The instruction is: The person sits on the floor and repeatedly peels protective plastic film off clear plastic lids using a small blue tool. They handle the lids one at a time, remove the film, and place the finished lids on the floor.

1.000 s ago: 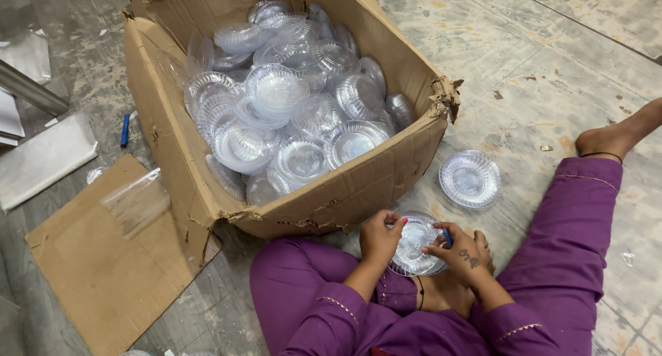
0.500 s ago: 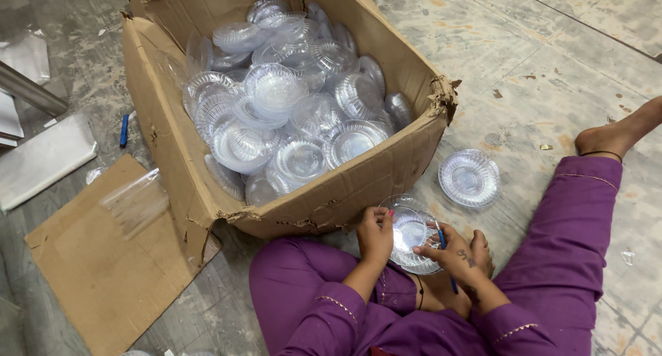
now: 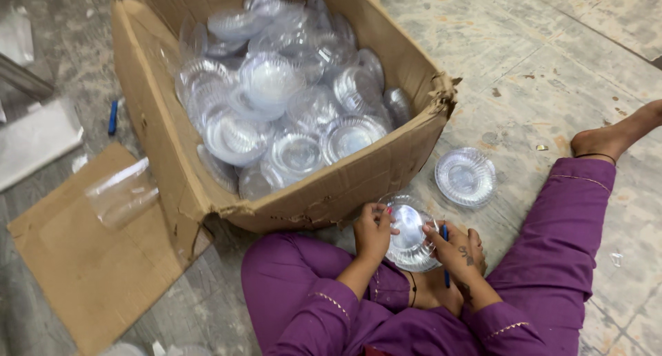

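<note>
I sit on the floor in purple clothes. My left hand (image 3: 372, 230) and my right hand (image 3: 458, 249) both grip a clear round plastic lid (image 3: 409, 233) between them, just in front of my lap. A blue pen (image 3: 446, 256) is tucked in my right hand as well. The lid sits right below the near wall of a large cardboard box (image 3: 358, 183) filled with several bagged stacks of clear plastic lids (image 3: 289, 107). A small stack of the same lids (image 3: 465, 177) rests on the floor to the right of the box.
A torn cardboard flap (image 3: 83, 266) with a clear plastic bag (image 3: 121, 194) lies on the floor at left. A blue pen (image 3: 112, 117) and a grey flat sheet (image 3: 38, 139) lie beyond it. My bare foot (image 3: 614, 136) stretches out at right.
The clear lid and both hands have risen slightly and shifted closer to the box wall; my fingers have regripped the lid's rim. The box and floor stack stay put.
</note>
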